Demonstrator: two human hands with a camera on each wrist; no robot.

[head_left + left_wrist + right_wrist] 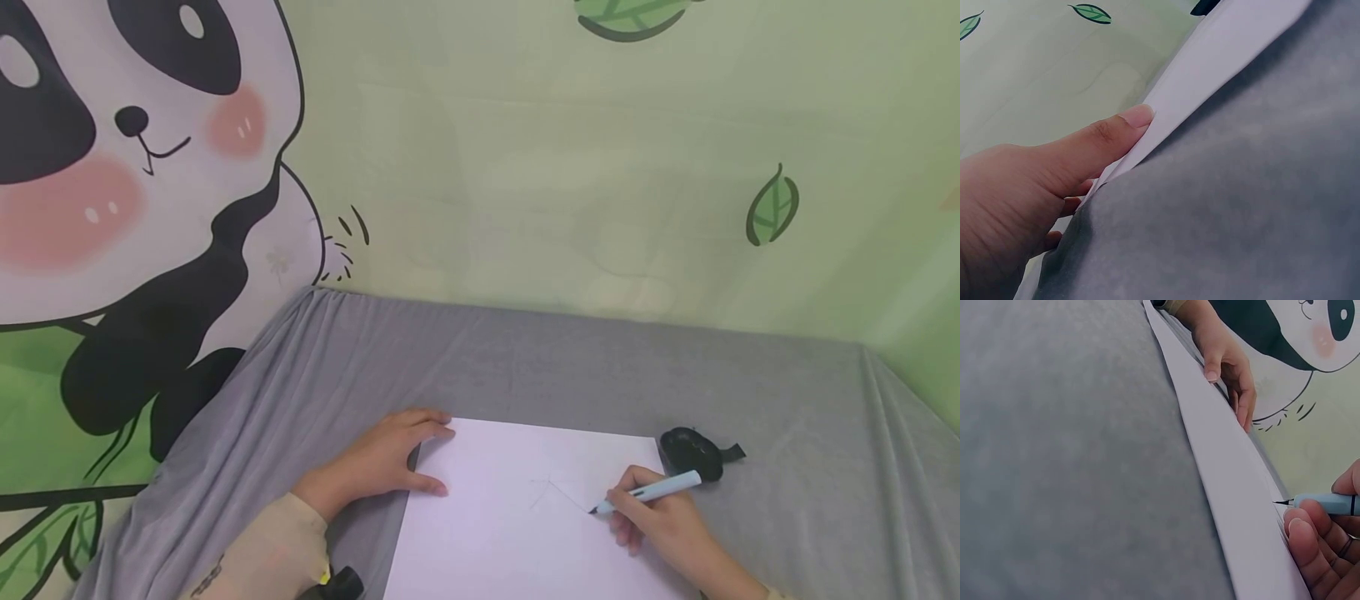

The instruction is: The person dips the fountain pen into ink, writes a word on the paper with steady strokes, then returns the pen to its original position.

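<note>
A white sheet of paper (495, 542) lies on the grey cloth, bearing a few thin dark lines near its middle, two of them slanting down from a peak. My right hand (656, 517) pinches a light blue fountain pen (671, 486), its dark nib at the lower end of the right-hand line. The right wrist view shows the pen's pointed nib (1284, 502) close over the sheet, beside curled fingers (1302, 542). At the paper's upper left corner rests my left hand (386, 454), thumb and fingers spread over the edge; in the left wrist view its thumb (1107, 139) presses on the paper.
Grey cloth (570, 358) covers the table. A black rounded object (692, 454) with a short tab lies just beyond the paper's upper right corner. Behind the table hangs a pale green backdrop (525, 183) with a panda and leaves. Black gear (343, 583) sits near my left sleeve.
</note>
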